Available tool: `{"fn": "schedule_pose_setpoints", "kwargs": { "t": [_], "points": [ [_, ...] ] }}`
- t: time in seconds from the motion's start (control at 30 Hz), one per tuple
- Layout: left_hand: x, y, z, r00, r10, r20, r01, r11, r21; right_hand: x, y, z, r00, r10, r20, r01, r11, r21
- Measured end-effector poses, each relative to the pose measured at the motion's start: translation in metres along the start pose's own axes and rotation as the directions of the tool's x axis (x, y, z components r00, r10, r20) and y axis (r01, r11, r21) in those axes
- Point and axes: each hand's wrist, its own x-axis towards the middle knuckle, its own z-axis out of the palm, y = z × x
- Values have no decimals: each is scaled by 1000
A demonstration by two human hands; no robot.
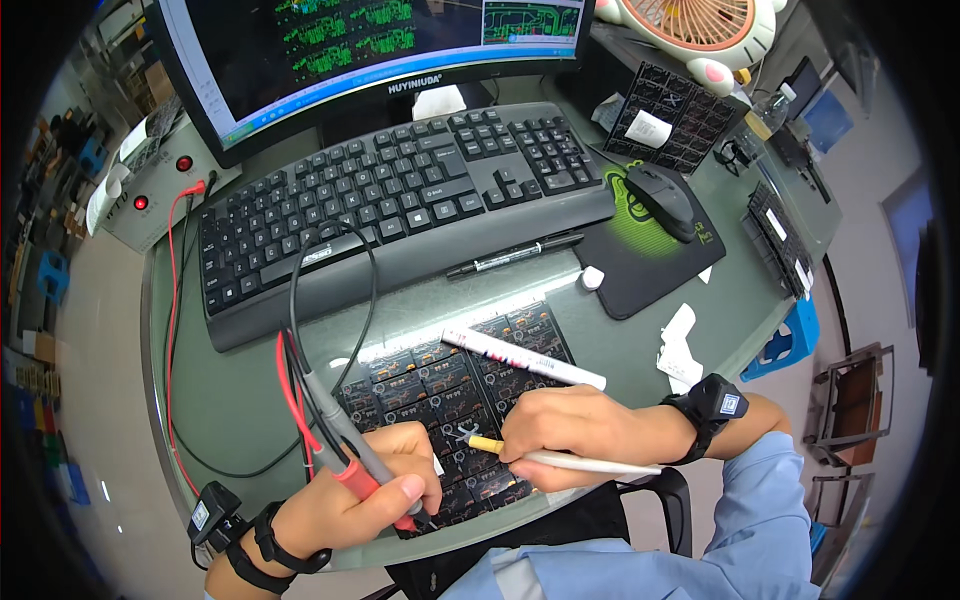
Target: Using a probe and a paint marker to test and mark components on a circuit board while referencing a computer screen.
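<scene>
My left hand [362, 490] is closed around test probes [350, 435] with grey and red handles, low over the front of a black circuit board panel [400, 392]. Leads run up from them past the keyboard. Between the fingers of my right hand [560, 432] is a white marker pen [590, 461], its yellow neck [487, 444] pointing left. The pen's tip is at or just above a pale X-shaped mark on the panel; contact cannot be made out. A second white marker [525, 358] lies slantwise across the panel's far right part.
Behind the panel stand a black keyboard [380, 210] and a monitor [370, 50]. A black pen [515, 256], white cap [592, 278], mouse [660, 200] and crumpled paper [679, 345] lie rightward. A marked panel [672, 105] leans behind the mouse. A tester box [150, 190] sits left.
</scene>
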Motion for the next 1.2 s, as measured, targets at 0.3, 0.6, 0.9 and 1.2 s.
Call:
{"fn": "schedule_pose_setpoints", "kwargs": {
  "t": [0.3,0.6,0.9,1.2],
  "points": [
    [2,3,-2,999,-38,6,38,999,-21,-6,2,3,1000,5,-26,-7,996,-88],
    [2,3,-1,999,-41,-1,41,999,-17,-7,5,8,997,-68,21,71,965,-252],
    [3,4,-1,999,-40,-12,40,999,-21,-7,5,4,996,-54,65,66,976,-207],
    [2,3,-1,999,-47,-12,47,999,-27,-6,6,3,995,-66,81,82,975,-205]
  ]
}}
